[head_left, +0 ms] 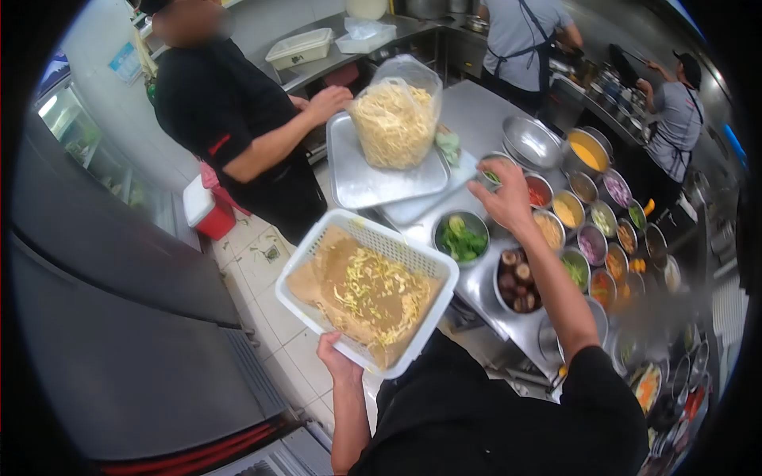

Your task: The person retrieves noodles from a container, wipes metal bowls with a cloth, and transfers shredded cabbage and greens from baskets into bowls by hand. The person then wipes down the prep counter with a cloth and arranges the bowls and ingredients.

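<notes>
My left hand (341, 358) grips the near edge of a white plastic basket (287, 274). Brown paper (321, 282) lines it, with pale yellow shreds (369, 289) scattered on top. My right hand (508, 198) is stretched over the table, thumb and fingers apart around a small metal bowl (490, 181) holding something green. Whether it touches the rim I cannot tell. Close by are a metal bowl of green leaves (463, 238) and a pot of mushroom-like brown pieces (517, 285). Behind the basket, a bag of pale shreds (397, 123) stands on a metal tray (345, 170).
A co-worker in black (238, 119) stands left of the tray, one hand near the bag. Several metal containers of chopped food (587, 238) crowd the table's right side. Two people in grey (520, 36) work at the back. A red-and-white cooler (208, 208) stands on the floor.
</notes>
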`<state>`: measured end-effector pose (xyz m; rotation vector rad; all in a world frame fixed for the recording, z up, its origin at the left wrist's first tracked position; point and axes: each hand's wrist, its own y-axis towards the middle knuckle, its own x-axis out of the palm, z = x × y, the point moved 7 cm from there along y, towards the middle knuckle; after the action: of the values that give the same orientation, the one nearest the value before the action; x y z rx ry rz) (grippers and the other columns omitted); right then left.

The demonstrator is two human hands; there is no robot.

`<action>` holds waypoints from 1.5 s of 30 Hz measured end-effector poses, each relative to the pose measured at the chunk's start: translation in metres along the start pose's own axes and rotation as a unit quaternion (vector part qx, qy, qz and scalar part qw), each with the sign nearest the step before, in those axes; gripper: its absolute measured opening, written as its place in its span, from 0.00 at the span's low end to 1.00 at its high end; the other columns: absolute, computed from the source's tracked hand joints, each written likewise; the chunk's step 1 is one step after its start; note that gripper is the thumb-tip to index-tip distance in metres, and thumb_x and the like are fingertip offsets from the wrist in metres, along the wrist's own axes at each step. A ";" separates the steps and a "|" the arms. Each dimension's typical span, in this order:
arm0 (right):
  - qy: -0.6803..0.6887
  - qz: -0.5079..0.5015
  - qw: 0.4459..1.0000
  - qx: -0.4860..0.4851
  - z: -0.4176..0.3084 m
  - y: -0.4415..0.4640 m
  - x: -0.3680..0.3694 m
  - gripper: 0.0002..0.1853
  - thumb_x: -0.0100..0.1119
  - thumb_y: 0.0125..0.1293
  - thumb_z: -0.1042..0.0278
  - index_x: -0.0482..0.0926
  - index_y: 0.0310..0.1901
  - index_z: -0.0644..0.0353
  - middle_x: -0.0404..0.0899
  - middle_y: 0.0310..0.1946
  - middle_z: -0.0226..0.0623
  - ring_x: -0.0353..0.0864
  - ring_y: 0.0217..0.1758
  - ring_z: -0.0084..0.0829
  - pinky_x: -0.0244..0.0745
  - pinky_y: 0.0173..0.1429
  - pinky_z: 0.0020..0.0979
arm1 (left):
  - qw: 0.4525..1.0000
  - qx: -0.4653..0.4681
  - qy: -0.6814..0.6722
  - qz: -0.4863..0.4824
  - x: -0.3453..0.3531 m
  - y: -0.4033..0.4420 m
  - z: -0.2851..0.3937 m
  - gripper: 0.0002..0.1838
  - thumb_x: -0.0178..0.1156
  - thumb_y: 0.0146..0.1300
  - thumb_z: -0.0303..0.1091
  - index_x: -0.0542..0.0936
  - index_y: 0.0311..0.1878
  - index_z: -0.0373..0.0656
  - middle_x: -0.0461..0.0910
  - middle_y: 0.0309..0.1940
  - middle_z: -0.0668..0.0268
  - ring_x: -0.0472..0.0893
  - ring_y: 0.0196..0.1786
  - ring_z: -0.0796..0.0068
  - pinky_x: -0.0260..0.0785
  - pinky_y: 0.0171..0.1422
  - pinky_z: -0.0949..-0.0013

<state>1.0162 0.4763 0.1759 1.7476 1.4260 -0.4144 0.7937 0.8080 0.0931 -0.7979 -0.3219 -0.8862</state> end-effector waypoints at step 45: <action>0.585 0.052 0.809 -0.013 -0.090 0.383 -0.045 0.05 0.62 0.55 0.70 0.77 0.29 0.61 0.76 0.22 0.31 0.75 0.23 0.22 0.70 0.29 0.22 | 0.864 -0.271 0.185 0.382 -0.314 -0.064 0.005 0.34 0.48 0.57 0.58 0.67 0.54 0.35 0.74 0.42 0.50 0.74 0.44 0.53 0.67 0.48 0.47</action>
<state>1.3348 0.5083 0.4090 2.1177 2.0662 0.9366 0.5520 0.9650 -0.0474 -1.1296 0.5946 -0.3401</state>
